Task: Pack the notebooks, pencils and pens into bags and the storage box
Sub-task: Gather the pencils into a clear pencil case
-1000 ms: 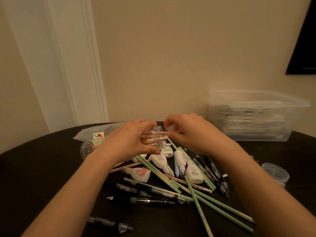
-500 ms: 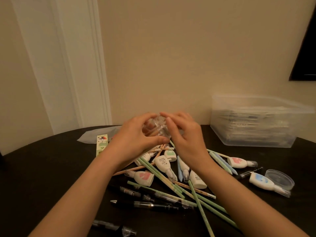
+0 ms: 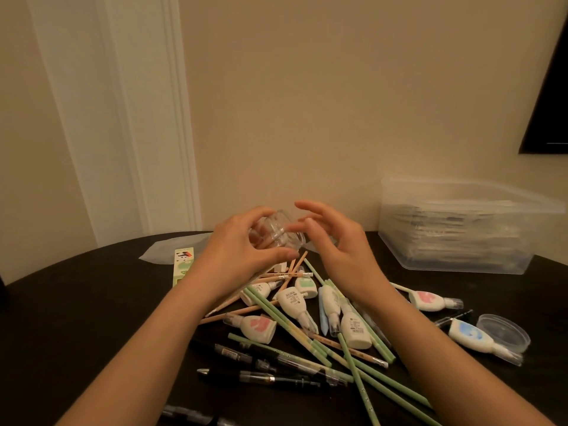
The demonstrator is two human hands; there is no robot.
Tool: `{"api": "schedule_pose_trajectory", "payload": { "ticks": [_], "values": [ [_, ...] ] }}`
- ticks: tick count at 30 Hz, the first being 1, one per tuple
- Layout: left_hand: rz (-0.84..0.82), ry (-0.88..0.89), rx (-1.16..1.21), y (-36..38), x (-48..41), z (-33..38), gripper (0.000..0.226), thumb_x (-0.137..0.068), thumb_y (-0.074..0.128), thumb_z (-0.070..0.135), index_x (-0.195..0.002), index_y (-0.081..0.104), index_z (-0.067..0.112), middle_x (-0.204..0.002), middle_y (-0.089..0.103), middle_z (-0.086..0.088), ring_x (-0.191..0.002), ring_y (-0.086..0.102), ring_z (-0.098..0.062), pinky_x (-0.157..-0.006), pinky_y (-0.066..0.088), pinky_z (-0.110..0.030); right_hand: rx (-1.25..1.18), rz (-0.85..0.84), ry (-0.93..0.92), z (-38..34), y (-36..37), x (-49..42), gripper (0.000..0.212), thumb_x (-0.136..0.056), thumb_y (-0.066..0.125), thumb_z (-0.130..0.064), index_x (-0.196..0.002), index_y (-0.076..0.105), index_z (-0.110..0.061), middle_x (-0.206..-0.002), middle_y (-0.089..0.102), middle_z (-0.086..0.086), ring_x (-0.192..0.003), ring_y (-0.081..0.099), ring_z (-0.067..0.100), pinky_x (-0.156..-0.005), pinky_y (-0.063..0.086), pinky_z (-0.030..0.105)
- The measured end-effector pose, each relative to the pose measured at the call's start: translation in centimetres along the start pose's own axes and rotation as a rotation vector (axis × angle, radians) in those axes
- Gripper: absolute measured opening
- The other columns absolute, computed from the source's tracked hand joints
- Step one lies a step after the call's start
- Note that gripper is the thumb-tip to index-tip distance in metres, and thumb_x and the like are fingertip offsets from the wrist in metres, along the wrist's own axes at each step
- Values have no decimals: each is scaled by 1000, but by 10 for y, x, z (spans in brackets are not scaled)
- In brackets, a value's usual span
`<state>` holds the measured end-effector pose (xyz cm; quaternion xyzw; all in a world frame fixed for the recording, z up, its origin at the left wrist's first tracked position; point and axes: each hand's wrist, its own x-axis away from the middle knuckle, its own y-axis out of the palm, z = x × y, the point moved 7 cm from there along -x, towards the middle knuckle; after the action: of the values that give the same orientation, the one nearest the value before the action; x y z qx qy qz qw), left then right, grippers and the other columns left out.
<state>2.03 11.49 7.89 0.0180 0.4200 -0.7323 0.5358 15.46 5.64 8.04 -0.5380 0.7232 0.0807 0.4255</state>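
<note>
Above a dark desk [image 3: 76, 318] strewn with pens [image 3: 270, 376], the left hand [image 3: 236, 256] grips a clear jar [image 3: 276, 232]; the right hand [image 3: 335, 241] hovers beside it, fingers spread.

left hand [image 3: 236, 256]: grips clear jar [image 3: 276, 230] | right hand [image 3: 335, 244]: fingers spread beside it

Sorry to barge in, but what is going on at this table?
A person is packing stationery at a dark table. Their left hand grips a small clear jar, tipped sideways above a loose pile of pencils, pens and correction tapes. The right hand hovers open beside the jar. A clear storage box at the back right already holds some items; the pile is not yet packed.
</note>
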Motion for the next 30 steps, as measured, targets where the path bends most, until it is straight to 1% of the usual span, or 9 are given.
{"api": "schedule_pose_trajectory", "payload": {
  "ticks": [2, 5, 7, 10, 14, 16, 19, 24, 30],
  "values": [
    [-5, -1, -49, 0, 0, 2, 74, -66, 76, 45, -133, 46, 33, -103, 53, 11, -93, 56, -5, -75, 45, -19, -21, 47, 39, 3, -12, -1, 24, -99, 44, -23, -119, 55, -30, -93, 70, -14, -88, 64, 18, -78, 52, 34],
    [-31, -4, -121, 2, 1, 4, 75, -67, 76, 46, -133, 45, 35, -112, 53, 8, -99, 54, -9, -84, 48, -28, 12, 76, 149, 14, -26, 4, 18, -98, 45, -22, -111, 57, -26, -88, 64, -9, -79, 60, -6, -68, 49, 13],
    [-56, -1, -179, 3, 1, 4, 77, -66, 75, 49, -134, 42, 37, -119, 53, 6, -100, 51, -7, -86, 48, -30, 157, -105, 258, 28, -26, 12, 12, -96, 49, -24, -101, 60, -25, -81, 62, -8, -70, 58, -7, -64, 48, 12],
    [-91, 10, -247, 7, 3, 6, 80, -63, 76, 51, -135, 42, 37, -129, 51, 4, -104, 48, -7, -91, 46, -33, 476, -586, 353, 51, -10, 42, 9, -92, 57, -26, -92, 66, -26, -84, 63, -12, -75, 58, 0, -69, 48, 20],
    [-95, 38, -302, 15, 15, 14, 83, -63, 72, 57, -137, 39, 37, -134, 48, 4, -114, 51, -12, -96, 46, -39, 681, -806, 398, 68, 3, 70, 7, -88, 62, -24, -90, 69, -26, -92, 60, -11, -86, 55, 6, -75, 48, 22],
    [-75, 44, -346, 17, 26, 14, 84, -64, 68, 60, -138, 36, 37, -135, 46, 6, -116, 49, -12, -97, 44, -39, 780, -822, 384, 70, 8, 75, 9, -86, 64, -25, -91, 70, -22, -99, 61, -2, -93, 55, 13, -80, 52, 32],
    [-79, 76, -411, 20, 45, 9, 81, -68, 65, 59, -139, 34, 37, -133, 44, 8, -115, 48, -13, -94, 44, -34, 1010, -810, 259, 64, 17, 72, 14, -88, 61, -29, -98, 67, -20, -106, 58, 3, -102, 50, 20, -74, 45, 31],
    [3, 124, -516, 12, 68, -7, 79, -69, 55, 65, -138, 39, 31, -128, 49, 4, -108, 53, -18, -88, 43, -32, 1244, -832, 109, 73, 26, 71, 26, -94, 54, -25, -118, 59, -14, -122, 52, 7, -112, 45, 23, -83, 39, 32],
    [80, 176, -563, 12, 80, -20, 77, -68, 61, 59, -134, 48, 22, -137, 50, -10, -113, 56, -33, -93, 41, -50, 1291, -719, 48, 80, 6, 65, 33, -93, 54, -26, -125, 47, -19, -128, 49, 4, -116, 44, 22, -94, 38, 33]
  ]
}}
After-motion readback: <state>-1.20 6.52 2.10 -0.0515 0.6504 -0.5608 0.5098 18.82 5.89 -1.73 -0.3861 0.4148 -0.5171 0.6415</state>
